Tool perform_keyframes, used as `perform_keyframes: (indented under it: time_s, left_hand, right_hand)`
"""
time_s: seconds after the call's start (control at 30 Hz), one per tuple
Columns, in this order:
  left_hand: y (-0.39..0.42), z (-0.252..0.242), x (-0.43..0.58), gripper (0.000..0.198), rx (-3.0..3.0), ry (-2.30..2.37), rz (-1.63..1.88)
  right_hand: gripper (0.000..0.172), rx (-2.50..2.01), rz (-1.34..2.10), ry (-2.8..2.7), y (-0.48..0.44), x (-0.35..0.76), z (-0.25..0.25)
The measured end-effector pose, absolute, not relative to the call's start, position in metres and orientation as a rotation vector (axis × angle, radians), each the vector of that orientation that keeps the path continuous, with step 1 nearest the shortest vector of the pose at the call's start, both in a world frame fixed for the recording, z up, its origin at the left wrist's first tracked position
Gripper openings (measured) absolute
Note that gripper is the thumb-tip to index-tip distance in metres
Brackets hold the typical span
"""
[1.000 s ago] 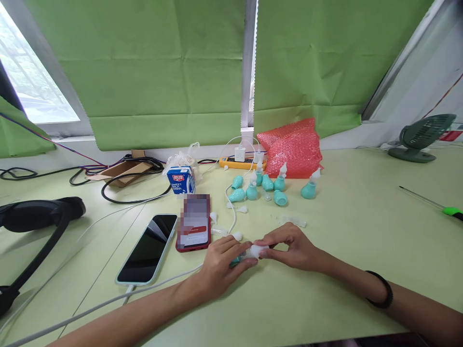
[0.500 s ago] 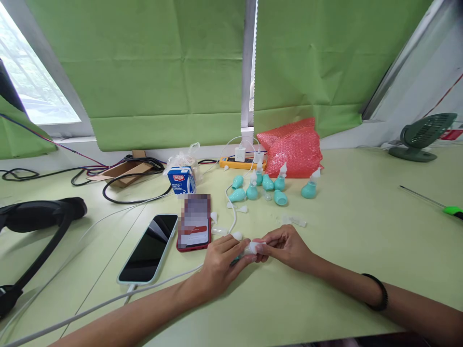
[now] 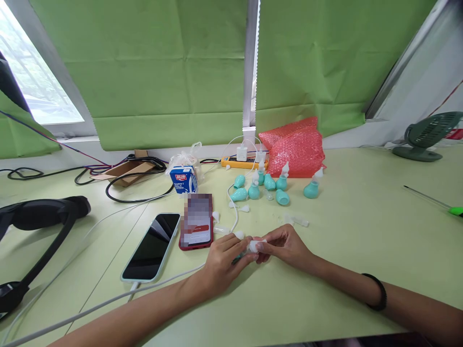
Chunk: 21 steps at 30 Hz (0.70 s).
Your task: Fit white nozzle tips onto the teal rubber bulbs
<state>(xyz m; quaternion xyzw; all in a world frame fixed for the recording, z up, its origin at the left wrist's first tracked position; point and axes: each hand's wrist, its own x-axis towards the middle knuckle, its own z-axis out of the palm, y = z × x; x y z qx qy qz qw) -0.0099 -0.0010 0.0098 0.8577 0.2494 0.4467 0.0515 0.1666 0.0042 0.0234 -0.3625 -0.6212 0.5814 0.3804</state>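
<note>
Near the front middle of the table, my left hand (image 3: 224,260) is closed round a teal bulb, of which only a small part shows under the fingers. My right hand (image 3: 287,246) pinches a whitish translucent piece (image 3: 253,246) at the bulb's end, and the fingertips of both hands meet there. Beyond the hands stand several teal bulbs, some with clear tips, such as one upright bulb (image 3: 311,190) on the right and an open one (image 3: 282,197) lying nearer. Small clear parts (image 3: 300,221) lie just past my right hand.
Left of my hands lie a red-cased phone (image 3: 196,221) and a larger phone (image 3: 151,248) with a white cable. A milk carton (image 3: 183,180), power strip (image 3: 235,163) and red bubble-wrap bag (image 3: 296,149) stand behind. At the right are a fan (image 3: 427,137) and a screwdriver (image 3: 456,211).
The view has shifted slightly, so the scene sits a little further right. Both hands keep nearly the same grip, with the whitish piece slightly changed in angle.
</note>
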Motion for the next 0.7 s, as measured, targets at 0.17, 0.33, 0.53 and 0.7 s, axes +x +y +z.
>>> perform_keyframes:
  time_s: [0.17,0.33,0.53,0.7]
  left_hand:
    - [-0.004,0.014,-0.011,0.023,2.474,0.766,1.331]
    - [-0.009,0.022,-0.015,0.03,2.424,0.743,1.306]
    - [-0.007,0.019,-0.011,0.024,2.536,0.897,1.114]
    - [-0.003,0.01,-0.01,0.025,2.701,0.965,0.989]
  right_hand:
    - [0.019,-0.859,1.135,-1.746,0.004,0.165,0.033]
    - [0.023,-0.935,0.598,-1.673,0.013,0.18,0.046]
    - [0.027,-1.075,-0.316,-1.516,0.044,0.228,0.062]
    - [0.029,-1.208,-0.627,-1.543,0.076,0.263,0.06]
